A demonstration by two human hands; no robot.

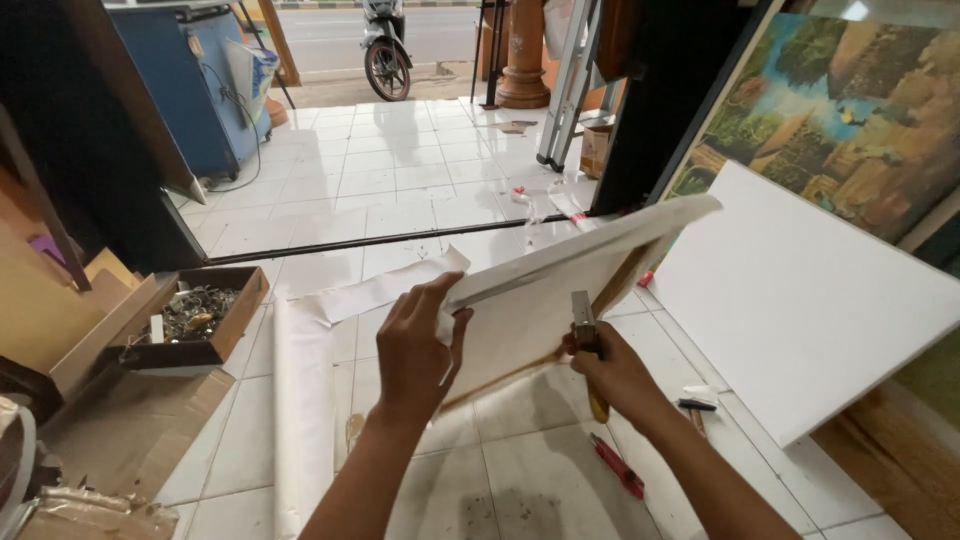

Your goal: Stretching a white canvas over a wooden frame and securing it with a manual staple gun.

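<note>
- At the bottom centre, your left hand (pixel 418 350) is closed on the near edge of the stretched canvas (pixel 560 290), thumb on the back and fingers wrapped over the white front, tilting it up off the floor.
- Just right of it, your right hand (pixel 620 378) is wrapped tight round a utility knife (pixel 585 345) with a yellow handle, its metal head pressed against the brownish back of the canvas near the wooden bar.
- Judging by the cloth already folded over the upper edge, the stretching looks mostly done; the lower edge by the blade seems to be what is left, though you cannot tell how much loose cloth remains there.
- On the tiles below your right wrist lies a red-handled tool (pixel 620 466), with a small dark-tipped tool (pixel 697 402) just beyond it.
- At lower left a white roll of canvas (pixel 302 400) lies unrolled along the floor.
- Left of that, a cardboard box (pixel 195 315) holds metal hardware.
- At the right, a finished blank canvas (pixel 800 290) leans on a landscape painting (pixel 850 110).
- At the top, a parked motorbike (pixel 385 45) stands at the open doorway.
</note>
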